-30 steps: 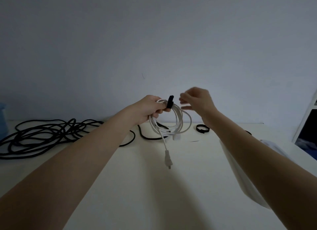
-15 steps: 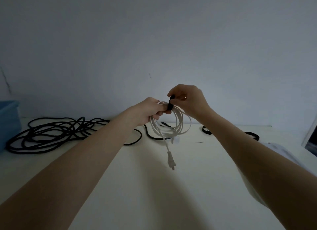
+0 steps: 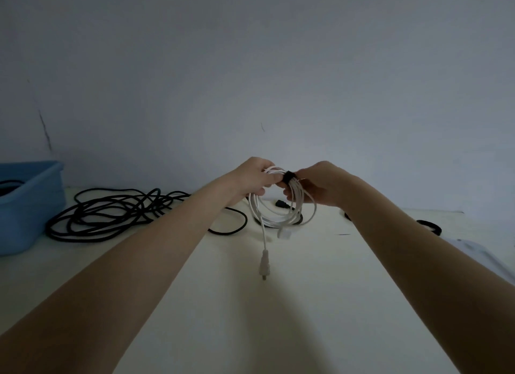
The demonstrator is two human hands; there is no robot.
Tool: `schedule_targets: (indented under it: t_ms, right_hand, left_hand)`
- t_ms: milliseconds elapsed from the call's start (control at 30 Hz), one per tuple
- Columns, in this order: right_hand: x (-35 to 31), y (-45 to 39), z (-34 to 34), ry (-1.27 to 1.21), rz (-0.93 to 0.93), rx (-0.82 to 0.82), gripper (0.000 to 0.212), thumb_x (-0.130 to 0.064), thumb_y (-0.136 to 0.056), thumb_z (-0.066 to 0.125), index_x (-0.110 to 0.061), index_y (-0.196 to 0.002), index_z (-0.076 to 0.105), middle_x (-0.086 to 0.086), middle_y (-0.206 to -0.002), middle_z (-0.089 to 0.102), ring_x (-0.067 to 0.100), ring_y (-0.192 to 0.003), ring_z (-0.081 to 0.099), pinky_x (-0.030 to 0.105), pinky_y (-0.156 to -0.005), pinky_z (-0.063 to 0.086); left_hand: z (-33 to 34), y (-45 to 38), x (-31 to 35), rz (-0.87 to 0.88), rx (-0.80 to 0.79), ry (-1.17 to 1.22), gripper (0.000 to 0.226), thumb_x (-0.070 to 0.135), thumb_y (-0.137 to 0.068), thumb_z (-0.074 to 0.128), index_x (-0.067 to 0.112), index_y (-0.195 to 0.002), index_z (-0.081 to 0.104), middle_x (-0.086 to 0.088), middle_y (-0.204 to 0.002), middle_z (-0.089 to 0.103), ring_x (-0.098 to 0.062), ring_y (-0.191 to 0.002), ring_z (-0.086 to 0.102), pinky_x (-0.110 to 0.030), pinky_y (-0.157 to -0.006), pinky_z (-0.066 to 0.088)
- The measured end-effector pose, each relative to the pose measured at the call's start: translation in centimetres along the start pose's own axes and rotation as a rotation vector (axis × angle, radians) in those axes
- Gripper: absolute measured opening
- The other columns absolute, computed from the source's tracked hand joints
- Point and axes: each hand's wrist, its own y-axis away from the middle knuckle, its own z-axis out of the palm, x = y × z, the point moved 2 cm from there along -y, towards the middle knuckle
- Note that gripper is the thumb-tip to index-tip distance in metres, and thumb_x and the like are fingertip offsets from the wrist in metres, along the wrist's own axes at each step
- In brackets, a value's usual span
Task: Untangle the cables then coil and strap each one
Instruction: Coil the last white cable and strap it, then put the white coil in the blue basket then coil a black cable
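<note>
While my left hand (image 3: 252, 178) grips the top of the coiled white cable (image 3: 281, 206) above the table (image 3: 278, 304), my right hand (image 3: 315, 185) pinches the black strap (image 3: 289, 177) wrapped around it. If either grip loosens before the strap fastens, I judge the loops may spring apart, its dangling plug (image 3: 264, 265) dragging them down.

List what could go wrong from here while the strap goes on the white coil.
1. The black strap sits at the top of the white coil, between the left hand and right hand; if it is not yet fastened, letting go may let the loops spring apart.
2. The plug hangs free below the coil and may swing or snag.
3. Set down carelessly, the coil may catch the loose black cable on the table.
</note>
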Motion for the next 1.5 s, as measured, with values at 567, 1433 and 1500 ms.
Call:
schedule_targets:
  t_ms: [567, 1433, 1500]
  right_hand:
    - [-2.2, -1.9, 4.7, -0.115, -0.119, -0.185, 0.016, -0.009, -0.091, 0.059, -0.001, -0.078, 0.059, 0.004, -0.059, 0.052, 0.010, -0.046, 0.047, 0.021, -0.047, 0.043]
    - [-8.1, -8.9, 52.7, -0.908, 0.146, -0.443, 0.011, -0.009, -0.098, 0.045, -0.006, -0.106, 0.050, 0.005, -0.070, 0.047, 0.011, -0.058, 0.044, 0.025, -0.058, 0.046]
    - [-6.8, -10.5, 53.9, -0.610, 0.149, -0.516, 0.019, -0.009, -0.099, 0.040, -0.004, -0.111, 0.054, 0.004, -0.073, 0.046, 0.012, -0.061, 0.044, 0.023, -0.063, 0.050]
  left_hand:
    - [-4.3, 1.3, -0.5, -0.003, 0.265, 0.226, 0.010, 0.007, -0.091, 0.060, 0.008, -0.101, 0.061, 0.001, -0.076, 0.053, -0.005, -0.064, 0.049, -0.011, -0.050, 0.042]
    - [-39.3, 15.5, -15.3, -0.311, 1.124, 0.684, 0.025, 0.012, -0.102, 0.035, 0.002, -0.088, 0.053, -0.014, -0.090, 0.057, -0.024, -0.075, 0.057, -0.037, -0.063, 0.048]
    - [-39.3, 16.0, -16.4, -0.432, 1.080, 0.599, 0.023, 0.006, -0.100, 0.032, 0.001, -0.094, 0.053, -0.017, -0.085, 0.054, -0.026, -0.071, 0.054, -0.038, -0.061, 0.045]
